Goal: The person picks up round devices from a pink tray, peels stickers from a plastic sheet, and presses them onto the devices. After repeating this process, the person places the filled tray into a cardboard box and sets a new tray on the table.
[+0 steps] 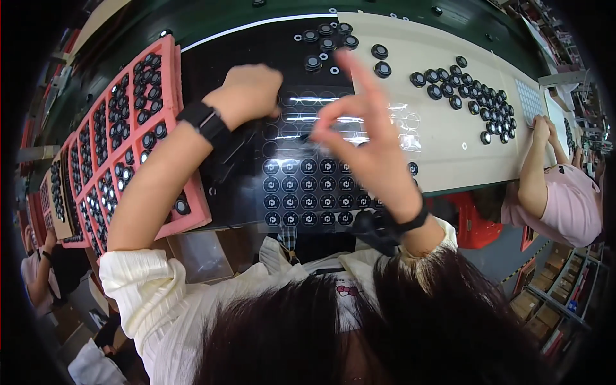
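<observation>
Head view: round black discs (142,102) in a pink foam compartment tray (172,67)

More discs lie on the beige board (443,138). The right hand (362,125), thumb and forefinger nearly meeting, blocks part of the clear plastic sheet (277,153) bearing round black labels (308,184); the left hand (250,90) curls beside its upper-left corner. Whether either grips anything, one cannot tell.

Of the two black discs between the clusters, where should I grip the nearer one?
Likely best to pinch the nearer disc from above with the right hand, by its rim's left and right sides: it is round, and the farther disc sits close behind it.
</observation>
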`<state>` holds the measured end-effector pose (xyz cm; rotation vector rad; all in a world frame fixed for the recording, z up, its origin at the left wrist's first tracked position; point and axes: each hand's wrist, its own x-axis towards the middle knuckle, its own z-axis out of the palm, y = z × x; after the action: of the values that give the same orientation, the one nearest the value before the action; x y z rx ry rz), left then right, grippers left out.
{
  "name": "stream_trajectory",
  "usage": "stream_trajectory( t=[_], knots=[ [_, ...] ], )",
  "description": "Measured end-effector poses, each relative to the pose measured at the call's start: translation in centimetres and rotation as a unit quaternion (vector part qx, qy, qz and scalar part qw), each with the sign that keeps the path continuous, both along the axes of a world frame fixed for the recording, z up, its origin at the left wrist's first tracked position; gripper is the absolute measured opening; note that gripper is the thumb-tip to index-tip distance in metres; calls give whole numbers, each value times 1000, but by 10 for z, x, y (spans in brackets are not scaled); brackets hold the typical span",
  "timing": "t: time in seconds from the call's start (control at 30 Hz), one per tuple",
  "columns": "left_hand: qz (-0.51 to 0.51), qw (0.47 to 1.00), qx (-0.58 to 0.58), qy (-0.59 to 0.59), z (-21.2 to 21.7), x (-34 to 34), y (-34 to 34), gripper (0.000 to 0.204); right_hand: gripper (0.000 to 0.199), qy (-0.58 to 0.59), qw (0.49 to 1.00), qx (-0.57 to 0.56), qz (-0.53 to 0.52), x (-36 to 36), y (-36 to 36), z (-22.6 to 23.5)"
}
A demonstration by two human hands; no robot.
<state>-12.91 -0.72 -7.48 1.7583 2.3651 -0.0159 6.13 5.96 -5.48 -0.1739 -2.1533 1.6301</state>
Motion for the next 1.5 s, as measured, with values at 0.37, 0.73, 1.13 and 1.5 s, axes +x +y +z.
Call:
stream_trajectory(
  t=[0.37, 0.73, 1.13, 1.5],
  knots=[
    [30, 984, 127, -124, -23, 15, 53, 39, 78, 56, 985, -36, -162, 35, 57, 8],
    [88, 725, 310, -609, 59, 103, -2, 40, 84, 432, 868, -106, 221, -8, 91, -19],
    [66, 786, 375, -487, 59, 122, -7, 39, 81, 262, 949, -125, 124, 24, 64, 8],
    [54, 787, 428, -441, 53, 126, -3, 40, 77, 67, 940, -334, 1, 45, 54, 17]
  ],
)
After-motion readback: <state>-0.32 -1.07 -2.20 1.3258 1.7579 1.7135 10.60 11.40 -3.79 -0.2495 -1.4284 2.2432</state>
